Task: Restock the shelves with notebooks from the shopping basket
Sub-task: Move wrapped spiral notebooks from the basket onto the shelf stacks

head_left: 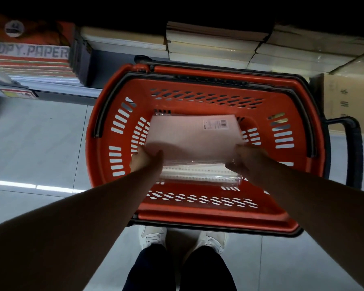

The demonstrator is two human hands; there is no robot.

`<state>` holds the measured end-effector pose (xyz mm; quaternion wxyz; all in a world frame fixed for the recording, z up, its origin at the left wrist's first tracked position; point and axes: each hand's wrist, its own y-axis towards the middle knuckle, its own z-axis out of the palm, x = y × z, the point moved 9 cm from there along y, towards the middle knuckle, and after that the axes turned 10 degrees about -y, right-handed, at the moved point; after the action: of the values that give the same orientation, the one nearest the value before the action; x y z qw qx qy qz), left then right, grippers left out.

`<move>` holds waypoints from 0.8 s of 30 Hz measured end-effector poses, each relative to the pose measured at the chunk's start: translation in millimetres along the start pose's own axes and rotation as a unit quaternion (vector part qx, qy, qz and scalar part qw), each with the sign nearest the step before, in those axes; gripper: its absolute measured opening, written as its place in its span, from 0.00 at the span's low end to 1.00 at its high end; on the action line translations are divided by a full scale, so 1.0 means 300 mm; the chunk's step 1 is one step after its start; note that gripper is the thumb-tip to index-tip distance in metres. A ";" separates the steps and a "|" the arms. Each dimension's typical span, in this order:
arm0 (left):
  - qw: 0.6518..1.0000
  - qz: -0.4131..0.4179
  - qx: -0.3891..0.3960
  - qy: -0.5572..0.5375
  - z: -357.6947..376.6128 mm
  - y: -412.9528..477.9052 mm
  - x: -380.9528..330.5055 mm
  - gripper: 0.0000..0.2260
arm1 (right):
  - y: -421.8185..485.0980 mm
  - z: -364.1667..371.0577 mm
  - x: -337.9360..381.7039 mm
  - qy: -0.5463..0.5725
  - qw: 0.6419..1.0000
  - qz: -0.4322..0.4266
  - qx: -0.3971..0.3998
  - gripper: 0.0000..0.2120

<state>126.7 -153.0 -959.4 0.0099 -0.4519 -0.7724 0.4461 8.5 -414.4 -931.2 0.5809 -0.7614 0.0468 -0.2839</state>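
Now I am watching both hands closing on a stack of pink notebooks (189, 137) (clear-wrapped, with a barcode label at its upper right). The left hand (146, 161) is gripping its lower left corner and the right hand (247, 162) its lower right. The stack is sitting inside the red basket (219, 216), mid-frame.

Fingers of the left hand (146, 159) and right hand (245, 159) are hidden under the notebooks (193, 139). The label (215, 124) has print too small to read. The right edge cuts off the box (349, 101); the shelf tag (17, 93) is blurred.
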 end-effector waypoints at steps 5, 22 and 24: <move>0.974 0.101 0.048 0.196 0.016 -0.062 -0.069 0.45 | -0.039 0.002 0.073 -0.005 1.000 -0.018 -0.022 0.12; 0.880 0.434 0.009 0.192 -0.100 -0.351 -0.474 0.03 | -0.202 -0.180 0.142 0.040 0.999 -0.015 -0.006 0.26; 0.897 0.411 0.042 0.158 -0.127 -0.362 -0.473 0.04 | -0.235 -0.205 0.145 -0.004 0.999 -0.015 -0.031 0.18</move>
<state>151.7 -248.5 -805.7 -0.0335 -0.7926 -0.4871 0.3653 -3.4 -462.0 -840.6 0.5530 -0.7806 0.0419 -0.2884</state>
